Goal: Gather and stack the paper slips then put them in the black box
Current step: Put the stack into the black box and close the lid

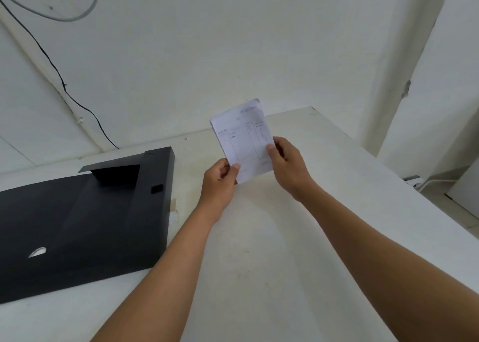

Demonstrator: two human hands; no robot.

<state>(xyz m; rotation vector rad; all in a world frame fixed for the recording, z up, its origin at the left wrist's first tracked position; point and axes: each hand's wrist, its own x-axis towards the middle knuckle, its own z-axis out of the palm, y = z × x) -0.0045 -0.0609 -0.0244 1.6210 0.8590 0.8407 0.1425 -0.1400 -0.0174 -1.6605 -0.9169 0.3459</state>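
On the white table (285, 251), black box (77, 225) lies flat at left, flap open. Well right of it, both hands hold the stack of paper slips (242, 139) upright above the tabletop: left hand (220, 183) pinches its lower-left corner, right hand (287, 165) pinches its right edge.

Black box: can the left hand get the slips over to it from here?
Probably yes. The black box lies flat on the table just left of the left hand, nothing between them. Both hands, the right hand too, hold the paper slips above the table.
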